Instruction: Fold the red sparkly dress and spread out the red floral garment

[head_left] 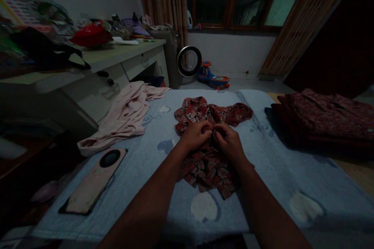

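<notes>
My left hand point(198, 135) and right hand point(229, 140) nearly meet, thumbs and fingertips pinched on the middle of the red patterned garment point(210, 171); the exact fold between them is too dark to tell. I judge the fabric light, soft and limp, likelier to crumple than to tear. A fingertip pinch suits one small spot; to lift it all, I'd grip two edges well apart. It lies rumpled on the blue cloth point(137, 163), between the pink garment point(125, 113) and the folded stack point(333, 114).
</notes>
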### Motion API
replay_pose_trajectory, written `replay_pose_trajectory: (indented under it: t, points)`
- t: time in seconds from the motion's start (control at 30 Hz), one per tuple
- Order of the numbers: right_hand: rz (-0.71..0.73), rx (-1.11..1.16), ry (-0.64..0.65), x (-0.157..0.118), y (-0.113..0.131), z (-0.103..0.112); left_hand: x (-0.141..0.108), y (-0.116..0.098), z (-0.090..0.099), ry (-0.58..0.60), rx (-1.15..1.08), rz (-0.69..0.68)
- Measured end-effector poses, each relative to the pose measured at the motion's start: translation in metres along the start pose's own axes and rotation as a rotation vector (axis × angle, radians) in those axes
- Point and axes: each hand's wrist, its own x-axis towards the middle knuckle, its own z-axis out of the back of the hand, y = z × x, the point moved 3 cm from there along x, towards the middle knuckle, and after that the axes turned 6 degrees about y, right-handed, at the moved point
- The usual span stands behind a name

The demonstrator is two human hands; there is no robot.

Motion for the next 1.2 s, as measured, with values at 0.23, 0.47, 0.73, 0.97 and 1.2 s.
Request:
replay_pose_trajectory:
  t: [0.23,0.47,0.73,0.97,1.2]
  points:
    - [-0.087,0.026,0.013,-0.002,-0.003,0.001,0.000,0.002,-0.002,-0.001,-0.004,-0.014]
    - [-0.167,0.121,0.090,-0.001,-0.007,-0.001,0.003,0.010,-0.003,0.003,-0.032,0.014]
    - [-0.236,0.334,0.111,0.000,-0.010,0.002,0.001,0.004,-0.002,-0.031,0.078,-0.021]
    - [-0.261,0.436,0.116,0.000,-0.011,0.001,0.000,0.002,-0.002,-0.016,0.048,-0.008]
    - [-0.305,0.515,0.100,-0.001,-0.012,-0.001,0.001,0.007,-0.004,0.047,-0.092,0.010]
